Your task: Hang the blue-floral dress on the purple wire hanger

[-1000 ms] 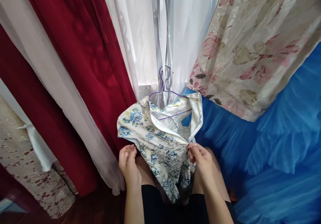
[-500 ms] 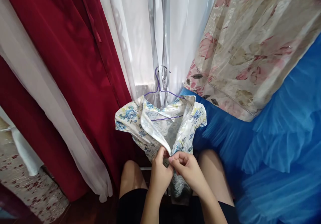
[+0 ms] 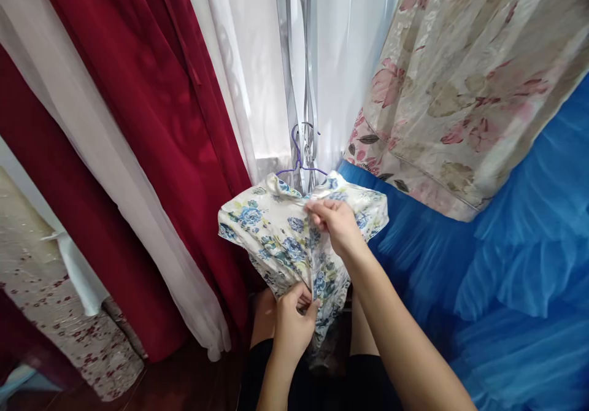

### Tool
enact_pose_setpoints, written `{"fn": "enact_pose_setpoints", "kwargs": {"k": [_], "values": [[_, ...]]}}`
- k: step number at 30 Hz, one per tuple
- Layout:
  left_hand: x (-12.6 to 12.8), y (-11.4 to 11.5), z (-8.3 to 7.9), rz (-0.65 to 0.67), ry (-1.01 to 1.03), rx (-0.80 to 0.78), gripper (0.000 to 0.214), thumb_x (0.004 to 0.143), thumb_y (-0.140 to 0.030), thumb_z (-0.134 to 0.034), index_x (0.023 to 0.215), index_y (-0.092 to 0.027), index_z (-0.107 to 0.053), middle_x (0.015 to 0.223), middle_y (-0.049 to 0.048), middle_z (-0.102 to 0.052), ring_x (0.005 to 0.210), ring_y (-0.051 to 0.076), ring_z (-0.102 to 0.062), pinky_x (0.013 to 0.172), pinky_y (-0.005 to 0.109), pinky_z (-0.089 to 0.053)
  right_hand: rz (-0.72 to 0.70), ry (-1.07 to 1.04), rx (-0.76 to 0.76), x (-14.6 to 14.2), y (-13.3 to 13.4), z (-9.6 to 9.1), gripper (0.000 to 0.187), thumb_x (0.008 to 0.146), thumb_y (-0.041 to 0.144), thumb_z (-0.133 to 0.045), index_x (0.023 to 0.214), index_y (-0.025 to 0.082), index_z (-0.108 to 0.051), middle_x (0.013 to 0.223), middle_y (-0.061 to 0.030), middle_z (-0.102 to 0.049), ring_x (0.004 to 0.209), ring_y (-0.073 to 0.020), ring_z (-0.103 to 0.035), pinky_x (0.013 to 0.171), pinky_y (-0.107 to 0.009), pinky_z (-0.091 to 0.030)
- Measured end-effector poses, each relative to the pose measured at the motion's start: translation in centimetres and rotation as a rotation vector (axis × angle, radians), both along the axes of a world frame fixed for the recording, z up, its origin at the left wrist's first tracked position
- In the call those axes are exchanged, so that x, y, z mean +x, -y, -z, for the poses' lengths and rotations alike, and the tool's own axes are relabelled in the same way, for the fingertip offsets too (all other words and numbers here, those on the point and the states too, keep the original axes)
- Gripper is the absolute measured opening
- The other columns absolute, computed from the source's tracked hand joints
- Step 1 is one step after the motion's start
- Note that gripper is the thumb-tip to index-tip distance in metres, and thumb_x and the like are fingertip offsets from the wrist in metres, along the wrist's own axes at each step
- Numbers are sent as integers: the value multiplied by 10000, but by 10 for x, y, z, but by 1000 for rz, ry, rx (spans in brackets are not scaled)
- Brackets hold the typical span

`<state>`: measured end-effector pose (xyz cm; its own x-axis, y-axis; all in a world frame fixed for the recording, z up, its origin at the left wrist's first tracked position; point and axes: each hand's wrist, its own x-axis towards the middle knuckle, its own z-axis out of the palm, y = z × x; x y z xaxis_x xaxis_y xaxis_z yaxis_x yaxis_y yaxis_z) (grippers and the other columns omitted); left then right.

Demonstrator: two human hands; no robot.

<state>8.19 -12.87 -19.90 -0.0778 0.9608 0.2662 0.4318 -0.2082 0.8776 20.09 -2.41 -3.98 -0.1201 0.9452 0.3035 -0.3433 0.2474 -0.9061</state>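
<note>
A small cream dress with blue flowers hangs on a purple wire hanger in front of me, its back opening now drawn together. My left hand pinches the fabric low on the closure seam. Higher up, near the collar, my right hand is closed on the top of the same seam, probably on a zip pull too small to make out.
Dark red gowns and white sheer fabric hang to the left and behind. A pink-flowered brocade garment and a blue tulle skirt fill the right. Silver ribbons hang by the hanger hook. Dark wooden floor shows below.
The dress's open back has been closed. My right hand rose from beside the left hand up the seam to the collar, while the left stayed low, holding the fabric.
</note>
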Motion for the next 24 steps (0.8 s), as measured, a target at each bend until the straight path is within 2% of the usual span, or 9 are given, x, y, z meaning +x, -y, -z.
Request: {"fn": "enact_pose_setpoints", "kwargs": {"k": [3, 7, 10, 12, 14, 15, 17, 21, 24], "values": [[-1, 5, 2, 52, -39, -28, 230, 833, -192, -612, 689, -202, -432, 633, -33, -477, 610, 134, -517, 594, 224, -385, -10, -70, 18, -4, -10, -30, 256, 699, 370, -755, 636, 138, -666, 476, 47, -489, 410, -50, -321, 407, -223, -208], [-4, 5, -12, 132, -27, 3, 158, 870, -222, -629, 743, -188, -541, 730, 0, -591, 700, 155, -584, 672, 245, -451, 20, 15, 86, -5, 0, -31, 257, 750, 383, -739, 680, 152, -649, 481, 41, -533, 420, -65, -376, 426, -217, -278], [-13, -8, -53, 68, 58, 138, 94, 923, -281, -627, 965, -200, -649, 898, 33, -682, 852, 179, -648, 796, 272, -500, 27, 52, 105, -4, 10, -19, 256, 791, 398, -717, 727, 167, -630, 461, 49, -534, 413, -77, -400, 433, -216, -292], [-20, -23, -93, -37, 97, 334, 211, 958, -291, -598, 1155, -223, -635, 931, 30, -685, 874, 172, -649, 825, 280, -506, 35, 84, 133, -2, 16, -14, 255, 813, 392, -704, 728, 170, -612, 464, 47, -539, 420, -79, -415, 442, -216, -298], [-26, -41, -134, -26, 25, 526, 341, 991, -274, -552, 1330, -242, -575, 962, 32, -671, 881, 163, -634, 873, 302, -499, 36, 105, 174, 0, 21, -14, 256, 824, 382, -701, 721, 173, -593, 475, 49, -532, 432, -78, -420, 453, -216, -303], [-27, -50, -152, -7, -49, 584, 343, 1001, -269, -538, 1341, -242, -572, 988, 38, -667, 881, 159, -627, 855, 299, -496, 27, 105, 186, 1, 22, -16, 258, 826, 381, -700, 720, 175, -586, 477, 53, -522, 433, -76, -416, 454, -216, -299], [-26, -64, -179, 32, -215, 675, 217, 1004, -252, -538, 1184, -219, -655, 994, 44, -664, 885, 159, -614, 826, 293, -484, -5, 80, 187, 4, 21, -17, 261, 825, 391, -697, 728, 180, -577, 472, 67, -491, 424, -72, -391, 445, -218, -276], [-22, -76, -203, 22, -357, 831, 137, 989, -220, -563, 905, -183, -664, 906, 31, -647, 863, 156, -603, 803, 287, -466, 34, 86, 177, 1, 4, -4, 279, 794, 411, -705, 715, 186, -561, 462, 87, -427, 406, -61, -313, 434, -225, -205], [-46, -89, -207, -135, -189, 925, 131, 975, -251, -593, 898, -177, -669, 895, 28, -650, 891, 157, -605, 833, 277, -464, 64, 176, 125, -7, -10, 21, 288, 763, 413, -703, 675, 188, -547, 447, 97, -380, 401, -53, -247, 438, -232, -150]]}}
